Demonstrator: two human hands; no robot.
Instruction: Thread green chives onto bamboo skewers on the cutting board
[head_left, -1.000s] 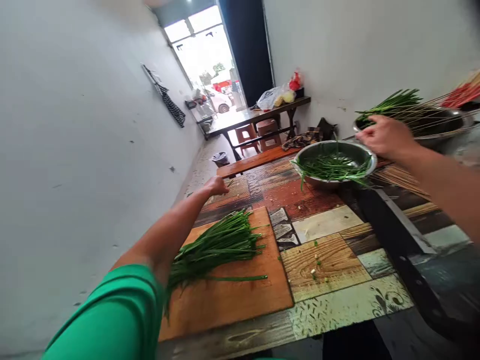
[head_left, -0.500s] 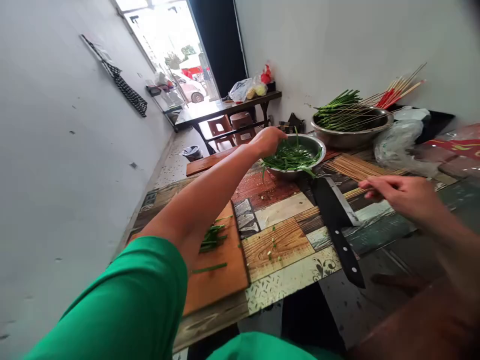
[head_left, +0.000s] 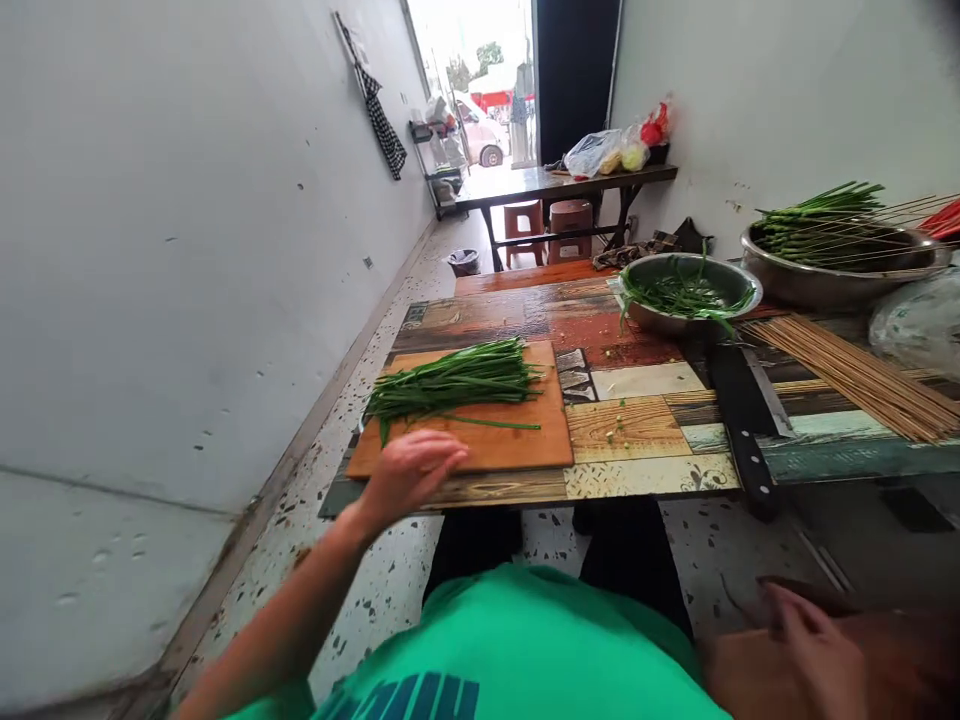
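My left hand (head_left: 420, 468) hovers at the front edge of the wooden cutting board (head_left: 495, 450), its fingers loosely stretched and nothing in them. On the board lies a bundle of green garlic chives (head_left: 457, 382), with one loose stalk in front of it. Low at the right, below the tabletop, is my right hand (head_left: 817, 640); it is blurred and its fingers are hard to make out. A black-handled cleaver (head_left: 748, 425) rests on the table, its handle past the front edge. Behind it stands a metal bowl (head_left: 652, 318) with chive trimmings.
A bundle of wooden skewers (head_left: 862, 370) lies right of the cleaver. Behind are a larger metal basin (head_left: 832, 285) with green stalks and a plastic bag (head_left: 919, 330). Chopped bits (head_left: 619, 428) dot the table. A brown stool (head_left: 742, 670) is at lower right.
My left hand has come back from the metal bowl to the board's front edge. My right hand has dropped from beside the skewers to below the table. The view has swung left.
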